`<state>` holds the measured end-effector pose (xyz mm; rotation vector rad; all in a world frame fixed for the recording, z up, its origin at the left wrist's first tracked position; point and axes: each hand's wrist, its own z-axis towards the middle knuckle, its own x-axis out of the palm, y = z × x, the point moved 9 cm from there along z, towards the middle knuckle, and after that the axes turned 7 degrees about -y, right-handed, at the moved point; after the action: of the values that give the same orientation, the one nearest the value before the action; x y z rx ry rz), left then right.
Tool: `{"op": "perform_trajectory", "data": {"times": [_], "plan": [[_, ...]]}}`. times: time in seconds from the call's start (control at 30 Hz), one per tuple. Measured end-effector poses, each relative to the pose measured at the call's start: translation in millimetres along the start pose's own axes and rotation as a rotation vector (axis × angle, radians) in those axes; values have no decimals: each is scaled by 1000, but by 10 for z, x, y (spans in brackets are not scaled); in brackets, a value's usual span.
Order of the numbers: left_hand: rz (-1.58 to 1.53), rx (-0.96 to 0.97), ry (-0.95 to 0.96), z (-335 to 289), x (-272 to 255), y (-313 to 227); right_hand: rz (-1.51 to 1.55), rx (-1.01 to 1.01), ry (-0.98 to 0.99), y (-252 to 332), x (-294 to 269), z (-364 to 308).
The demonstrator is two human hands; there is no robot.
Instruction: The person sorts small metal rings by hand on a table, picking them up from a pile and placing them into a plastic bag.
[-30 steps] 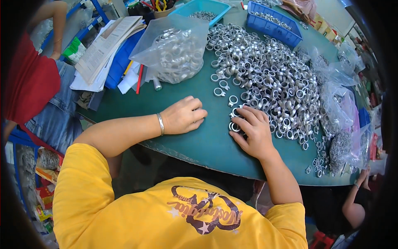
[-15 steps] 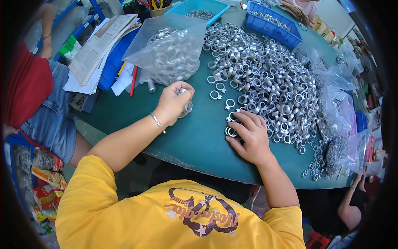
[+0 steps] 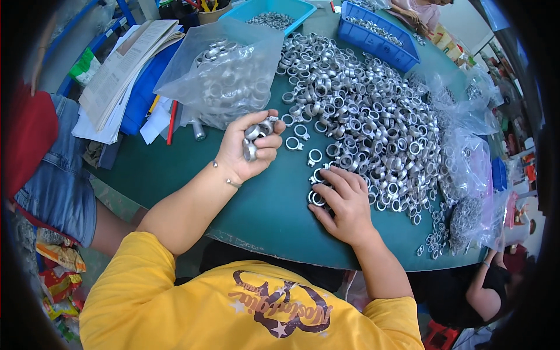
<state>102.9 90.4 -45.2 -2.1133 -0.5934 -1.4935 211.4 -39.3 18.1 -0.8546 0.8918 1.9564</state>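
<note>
Several silvery metal rings (image 3: 251,133), each with a small lug, lie in my left hand (image 3: 249,160). Its palm is turned up and its fingers curl around them, just in front of a clear plastic bag (image 3: 181,70) filled with similar rings. My right hand (image 3: 345,207) rests palm down at the near left edge of a large heap of rings (image 3: 379,125). Its fingers are apart and lie over a few rings, with part of those hidden beneath. A loose ring (image 3: 315,156) lies on the green tabletop (image 3: 262,210) between my hands.
A blue bin (image 3: 402,60) and a turquoise tray (image 3: 300,22) with small metal parts stand at the back. Papers (image 3: 125,70) and a red pen (image 3: 172,122) are at the left. Plastic bags (image 3: 466,116) line the right side. Other people sit or stand around the table.
My left hand has rolled palm up, so the rings inside it now show. My right hand has stayed at the heap's edge. The whole view has shifted slightly.
</note>
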Motion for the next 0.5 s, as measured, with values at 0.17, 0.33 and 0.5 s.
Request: {"op": "perform_trajectory", "data": {"times": [0.17, 0.33, 0.5], "plan": [[833, 378, -299, -97, -10, -151, -39, 17, -18, -2, 29, 20], [1889, 1093, -58, -267, 423, 52, 42, 23, -180, -134, -187, 201], [2136, 1069, 74, -272, 402, 324, -56, 170, -215, -581, 13, 779]]}}
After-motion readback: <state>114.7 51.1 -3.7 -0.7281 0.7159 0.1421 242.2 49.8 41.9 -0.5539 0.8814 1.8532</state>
